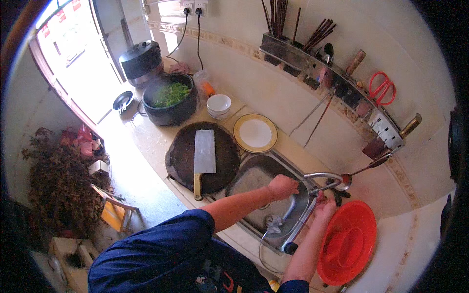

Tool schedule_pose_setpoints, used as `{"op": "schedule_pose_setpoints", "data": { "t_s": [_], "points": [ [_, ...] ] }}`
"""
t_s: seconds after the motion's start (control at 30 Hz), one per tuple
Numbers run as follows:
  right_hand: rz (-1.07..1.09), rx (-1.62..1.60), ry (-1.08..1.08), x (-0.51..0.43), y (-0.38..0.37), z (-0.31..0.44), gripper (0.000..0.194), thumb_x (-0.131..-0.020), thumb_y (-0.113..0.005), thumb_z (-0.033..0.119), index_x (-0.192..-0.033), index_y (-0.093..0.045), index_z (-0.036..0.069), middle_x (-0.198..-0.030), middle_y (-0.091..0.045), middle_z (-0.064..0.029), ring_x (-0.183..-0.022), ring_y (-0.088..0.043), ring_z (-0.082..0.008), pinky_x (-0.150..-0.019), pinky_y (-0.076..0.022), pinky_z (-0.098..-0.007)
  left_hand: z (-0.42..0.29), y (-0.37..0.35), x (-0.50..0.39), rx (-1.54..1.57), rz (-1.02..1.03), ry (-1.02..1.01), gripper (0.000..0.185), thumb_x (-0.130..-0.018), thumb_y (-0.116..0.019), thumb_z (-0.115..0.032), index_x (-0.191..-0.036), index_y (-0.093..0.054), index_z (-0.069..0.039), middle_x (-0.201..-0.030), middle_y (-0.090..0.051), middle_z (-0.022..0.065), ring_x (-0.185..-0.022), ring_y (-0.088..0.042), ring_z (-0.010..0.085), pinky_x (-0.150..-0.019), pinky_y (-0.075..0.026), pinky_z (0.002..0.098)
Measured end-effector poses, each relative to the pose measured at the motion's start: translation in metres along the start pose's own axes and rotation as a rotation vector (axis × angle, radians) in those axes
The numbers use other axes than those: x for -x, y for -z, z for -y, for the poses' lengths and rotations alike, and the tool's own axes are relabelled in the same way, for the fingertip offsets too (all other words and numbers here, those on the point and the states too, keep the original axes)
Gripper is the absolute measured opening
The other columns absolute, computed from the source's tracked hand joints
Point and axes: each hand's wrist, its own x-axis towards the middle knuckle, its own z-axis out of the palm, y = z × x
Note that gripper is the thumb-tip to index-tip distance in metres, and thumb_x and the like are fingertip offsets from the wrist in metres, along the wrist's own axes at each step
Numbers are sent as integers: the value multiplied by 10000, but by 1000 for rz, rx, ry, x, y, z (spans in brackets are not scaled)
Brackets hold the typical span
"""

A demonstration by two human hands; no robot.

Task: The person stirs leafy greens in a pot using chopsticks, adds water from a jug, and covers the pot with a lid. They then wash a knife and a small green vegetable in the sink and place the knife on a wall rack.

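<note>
My left hand (283,186) is above the steel sink (249,183), its fingers curled; whether anything is inside them I cannot tell. Close to the base of the curved metal faucet (322,175), my right hand (325,208) has its fingers bent near a small reddish thing, too blurred to name. A crumpled whitish thing (274,222) and a curved metal tube (292,207) show inside the sink. Left of the sink lies a round, dark chopping board (179,154) with a cleaver (205,150) flat on it.
A red plastic basin (368,223) stands right of my right forearm. Behind the board are a yellow-rimmed plate (255,132), stacked white bowls (219,104), a dark pot (170,113) of chopped greens and a cooker (141,60). A wall rack (285,55) holds chopsticks and red-handled scissors (382,88).
</note>
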Motion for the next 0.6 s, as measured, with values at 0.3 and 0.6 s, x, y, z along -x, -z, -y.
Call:
{"op": "schedule_pose_setpoints", "data": {
  "t_s": [0.3,0.6],
  "points": [
    [1,-5,60,26,11,-29,278,-1011,-557,298,-1005,-597,23,-856,-665,-88,-788,-673,-248,-656,-590,-325,-16,56,51,131,-189,-187,340,-948,-611,-411,-998,-700,-88,-903,-686,122,-925,-690,333,-775,-542,479],
    [113,933,458,158,9,-138,295,-972,-639,226,-1173,-656,12,-1001,-689,-76,-802,-670,-166,-633,-552,-298,69,-45,75,-326,47,-407,442,-802,-721,-423,-1061,-718,-65,-1107,-686,171,-1048,-660,355,-977,-477,518]
  ]
}}
